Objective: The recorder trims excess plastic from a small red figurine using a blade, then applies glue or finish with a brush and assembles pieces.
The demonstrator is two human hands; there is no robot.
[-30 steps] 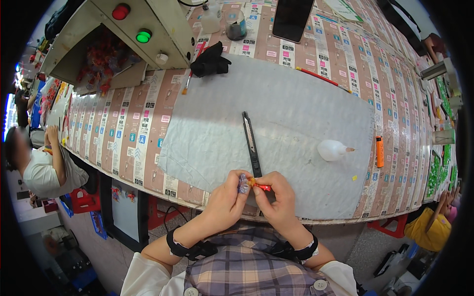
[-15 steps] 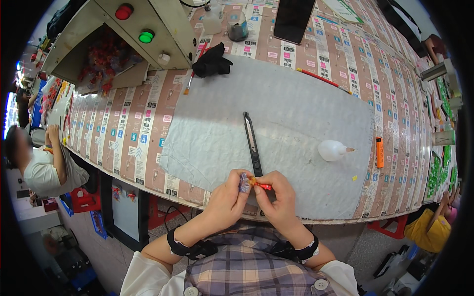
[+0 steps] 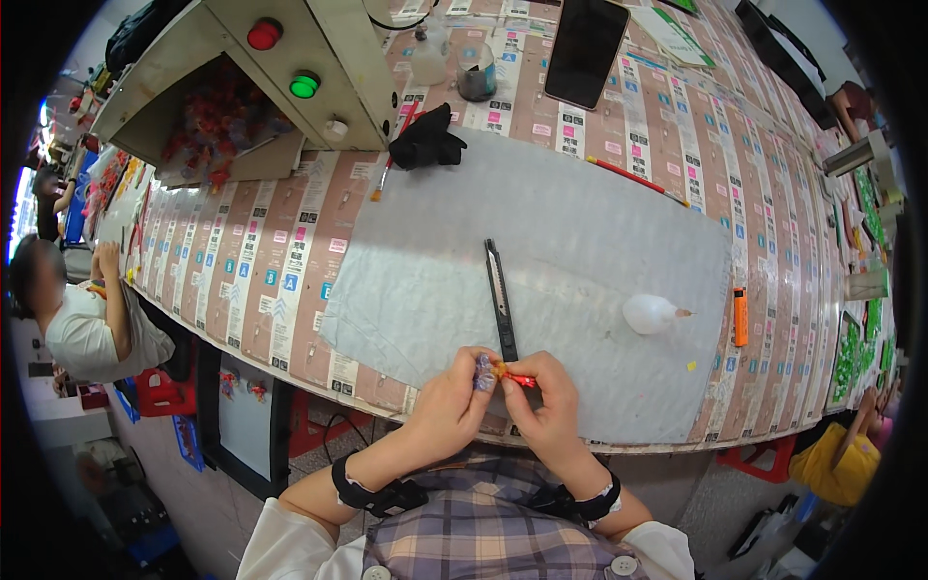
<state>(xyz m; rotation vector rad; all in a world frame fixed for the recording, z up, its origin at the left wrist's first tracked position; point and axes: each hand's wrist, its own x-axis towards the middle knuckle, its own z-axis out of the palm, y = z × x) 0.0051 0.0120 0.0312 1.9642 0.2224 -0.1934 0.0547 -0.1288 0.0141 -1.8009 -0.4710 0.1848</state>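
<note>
Near the table's front edge, my left hand [image 3: 447, 406] is closed on a small figure [image 3: 485, 373] with a clear purplish part, an orange middle and a red part. My right hand [image 3: 546, 401] pinches the red end of the same piece, so both hands meet at it. Fingers cover much of the figure, and its exact kind is hard to make out. Just beyond my fingertips a black utility knife [image 3: 501, 302] lies on the grey sheet [image 3: 425, 261]. A white squeeze bottle [image 3: 650, 314] with a thin tip lies to the right.
At the back left stands a metal box [image 3: 353, 72] with buttons, holding a pile of red pieces [image 3: 220, 126]. Black cloth [image 3: 427, 140], brushes [image 3: 638, 181], a glass jar [image 3: 476, 75], a phone [image 3: 585, 53] and an orange lighter [image 3: 740, 317] lie around. A co-worker [image 3: 82, 319] sits left.
The view has shifted slightly, so the table items appear a little lower. Both hands keep hold of the small figure, with barely any change in grip.
</note>
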